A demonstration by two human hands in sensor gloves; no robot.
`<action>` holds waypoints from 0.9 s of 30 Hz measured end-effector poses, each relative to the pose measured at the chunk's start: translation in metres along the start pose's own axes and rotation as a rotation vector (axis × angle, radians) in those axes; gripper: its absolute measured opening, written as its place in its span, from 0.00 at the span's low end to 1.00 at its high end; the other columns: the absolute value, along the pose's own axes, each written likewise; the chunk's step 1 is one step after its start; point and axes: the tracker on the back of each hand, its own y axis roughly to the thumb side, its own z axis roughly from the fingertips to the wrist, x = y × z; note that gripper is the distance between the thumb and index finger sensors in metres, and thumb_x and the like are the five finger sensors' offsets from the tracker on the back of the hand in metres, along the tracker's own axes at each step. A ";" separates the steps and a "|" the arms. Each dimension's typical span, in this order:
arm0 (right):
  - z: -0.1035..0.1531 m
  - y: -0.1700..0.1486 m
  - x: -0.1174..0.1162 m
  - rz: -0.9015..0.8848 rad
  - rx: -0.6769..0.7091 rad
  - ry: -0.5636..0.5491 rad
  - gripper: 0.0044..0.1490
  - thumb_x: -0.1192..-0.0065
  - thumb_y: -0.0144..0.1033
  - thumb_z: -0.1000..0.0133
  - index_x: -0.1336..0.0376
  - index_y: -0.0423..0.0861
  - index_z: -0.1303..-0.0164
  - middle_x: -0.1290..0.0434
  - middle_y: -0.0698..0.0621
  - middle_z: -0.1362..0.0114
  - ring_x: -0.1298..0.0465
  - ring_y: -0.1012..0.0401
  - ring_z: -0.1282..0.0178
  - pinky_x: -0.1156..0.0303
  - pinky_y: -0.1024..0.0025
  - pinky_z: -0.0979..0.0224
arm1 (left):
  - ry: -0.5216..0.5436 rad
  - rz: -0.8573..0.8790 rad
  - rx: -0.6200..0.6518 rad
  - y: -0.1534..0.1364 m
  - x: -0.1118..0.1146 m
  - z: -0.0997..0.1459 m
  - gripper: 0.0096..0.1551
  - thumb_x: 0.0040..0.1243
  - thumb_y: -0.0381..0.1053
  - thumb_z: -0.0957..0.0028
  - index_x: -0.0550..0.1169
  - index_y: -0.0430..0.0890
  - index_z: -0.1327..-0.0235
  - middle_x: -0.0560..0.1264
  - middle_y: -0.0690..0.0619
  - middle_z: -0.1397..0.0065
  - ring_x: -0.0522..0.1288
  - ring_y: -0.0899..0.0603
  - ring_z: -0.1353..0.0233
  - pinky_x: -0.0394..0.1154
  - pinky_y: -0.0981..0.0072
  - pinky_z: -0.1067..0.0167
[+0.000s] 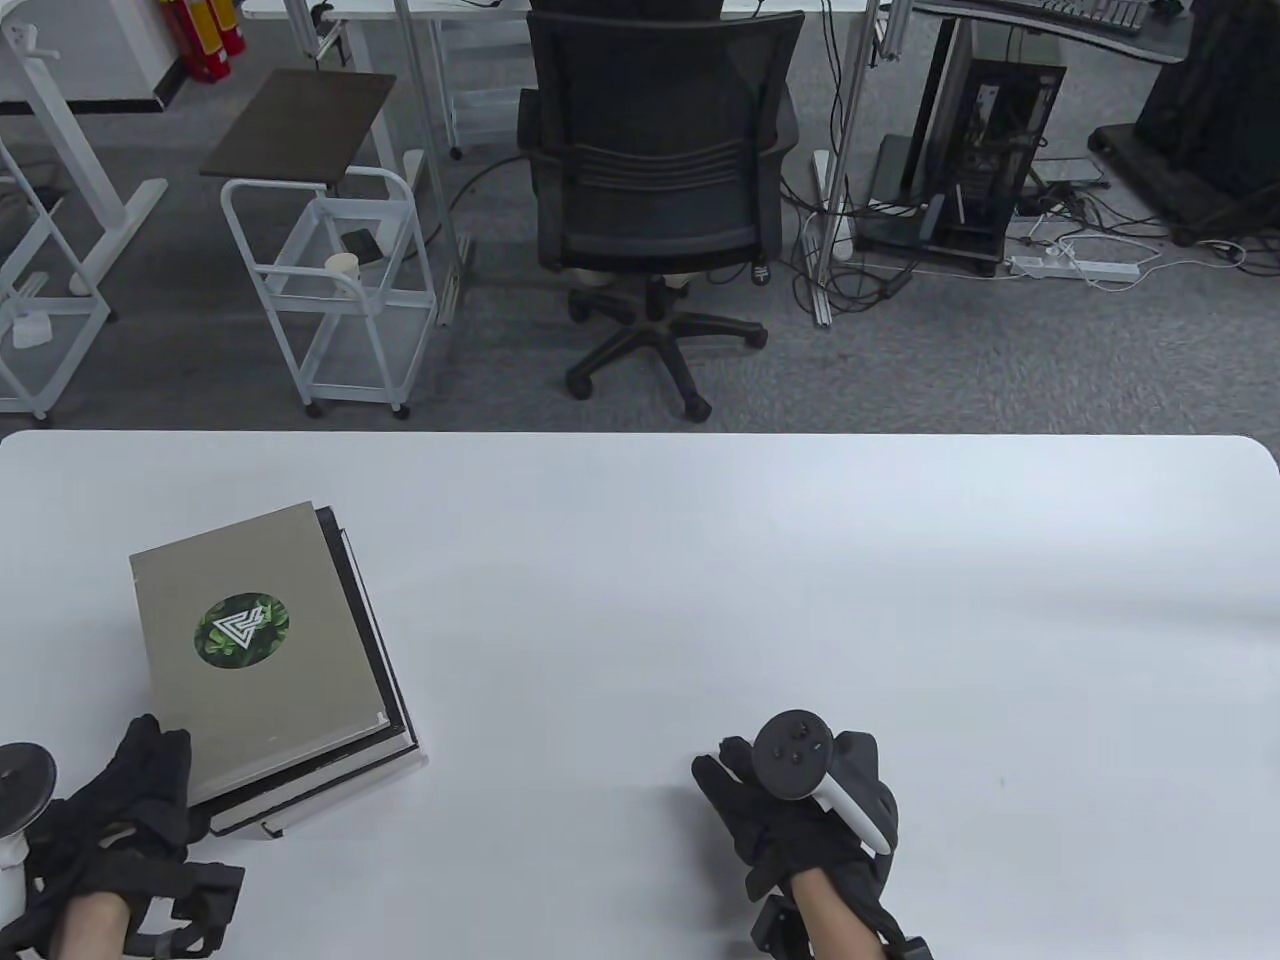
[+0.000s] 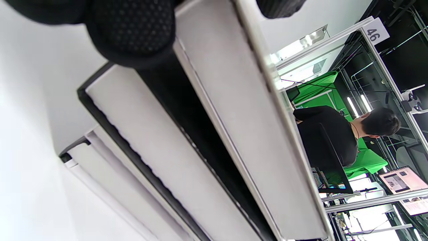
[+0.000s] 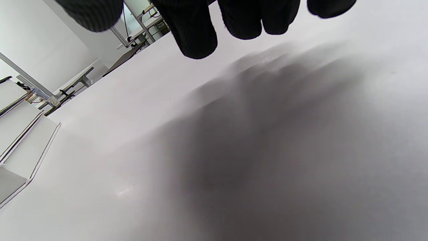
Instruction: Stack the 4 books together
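Stack of books (image 1: 270, 660): it lies on the left part of the white bench (image 1: 800, 560); the grey book with the round green emblem (image 1: 241, 629) is on top, and darker books show under it at the right and near edges. I judge the four are already together, but the edges are not flush.

Long axis: the stack runs from the near side toward the far side, turned a little, so its near right corner points toward the person.

Left hand (image 1: 130, 800): its grip is at the near left corner of the stack, fingers touching the short near edge. In the left wrist view a fingertip (image 2: 133, 30) rests against the book edges. Whether the hand really clasps a book, I cannot tell.

Right hand (image 1: 800, 800): well apart from the stack, to its right, palm down close over the bench. In the right wrist view the fingers (image 3: 197, 30) hang loose and hold nothing.

Nearer hand: the left, clearly.

Next move, my judgement: squaring the edges calls for a push from the near left corner along the long axis, while the right hand would have to cross the bench to steady the far side.
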 end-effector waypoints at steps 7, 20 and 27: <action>0.000 0.001 0.000 0.002 0.004 0.007 0.45 0.59 0.64 0.33 0.42 0.43 0.16 0.45 0.31 0.15 0.45 0.32 0.19 0.42 0.34 0.21 | -0.002 0.049 -0.014 -0.014 -0.010 0.005 0.47 0.52 0.63 0.46 0.55 0.41 0.21 0.61 0.32 0.28 0.79 0.37 0.53 0.73 0.39 0.54; 0.002 0.007 0.000 0.031 0.034 0.010 0.45 0.59 0.64 0.33 0.41 0.42 0.17 0.45 0.31 0.15 0.43 0.32 0.20 0.41 0.34 0.22 | -0.101 0.236 0.086 -0.033 -0.009 -0.024 0.61 0.46 0.80 0.51 0.30 0.56 0.26 0.36 0.35 0.19 0.44 0.28 0.17 0.46 0.29 0.26; 0.002 0.009 0.002 0.051 0.024 0.003 0.45 0.59 0.64 0.33 0.41 0.42 0.16 0.45 0.31 0.15 0.43 0.33 0.20 0.41 0.34 0.22 | -0.245 0.432 0.076 -0.040 0.003 -0.052 0.63 0.48 0.78 0.48 0.27 0.53 0.27 0.29 0.38 0.21 0.38 0.28 0.17 0.44 0.28 0.26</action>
